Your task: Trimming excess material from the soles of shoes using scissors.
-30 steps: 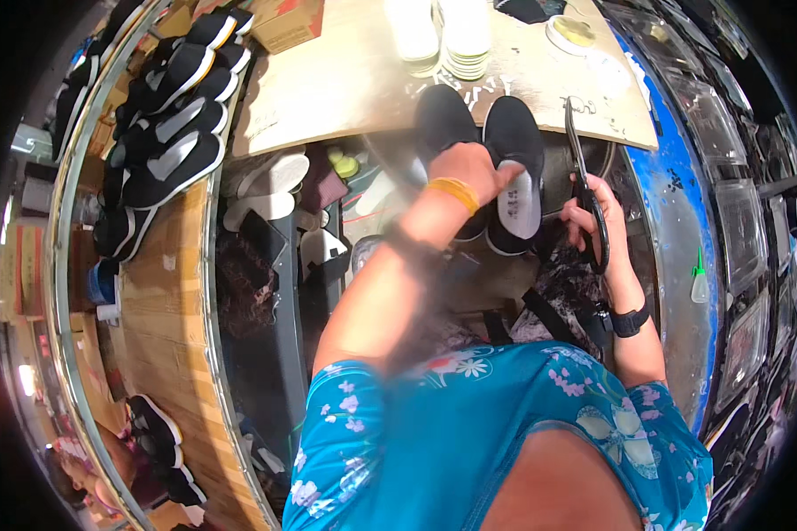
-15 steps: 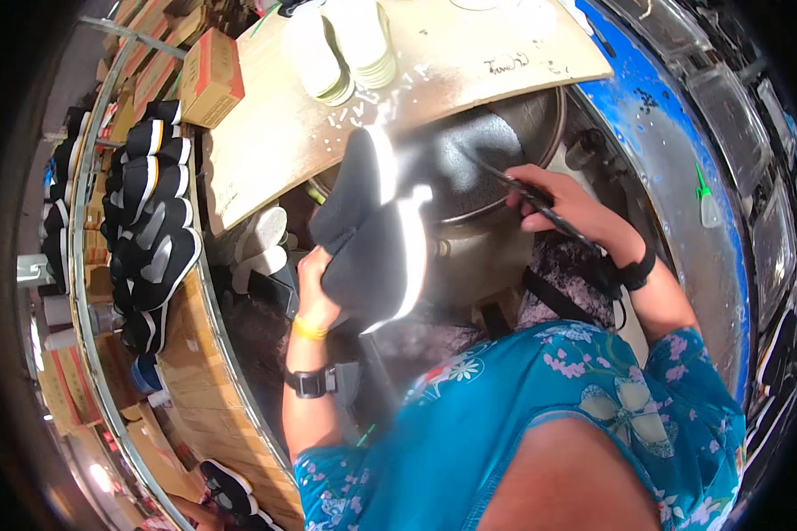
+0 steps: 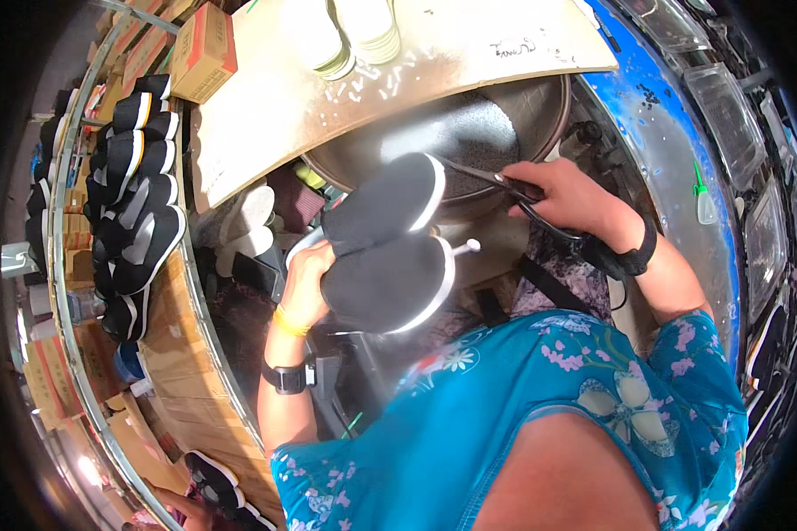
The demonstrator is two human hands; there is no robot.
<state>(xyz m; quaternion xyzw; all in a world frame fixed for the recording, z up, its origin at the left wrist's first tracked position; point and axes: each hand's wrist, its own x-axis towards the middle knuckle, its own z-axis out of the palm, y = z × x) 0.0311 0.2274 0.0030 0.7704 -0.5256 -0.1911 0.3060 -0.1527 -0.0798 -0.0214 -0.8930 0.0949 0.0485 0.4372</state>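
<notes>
My left hand (image 3: pixel 308 274) is closed around the heel ends of a pair of black shoes with white sole edges, one shoe (image 3: pixel 385 208) lying above the other shoe (image 3: pixel 385 283). A small white peg-like piece (image 3: pixel 467 248) sticks out from the lower shoe's sole edge. My right hand (image 3: pixel 567 196) grips a pair of dark-handled scissors (image 3: pixel 502 180). Their blades point left, with the tips near the toe of the upper shoe; whether they touch it I cannot tell. Below the blades lies a big round metal basin (image 3: pixel 553 119), partly covered by the board and shoes.
A pale board (image 3: pixel 266 115) spans the basin's far side, bearing stacked pale soles (image 3: pixel 372 35) and scattered white bits (image 3: pixel 385 84). At left, a rack holds several black shoes (image 3: pixel 150 230) and a carton (image 3: pixel 204 53). A green-tipped bottle (image 3: pixel 704 199) stands on the blue-edged bench at right.
The shoes have turned, their toes swinging right and down. The scissors' blades now reach left, close to the upper shoe's toe. My left forearm has shifted slightly left.
</notes>
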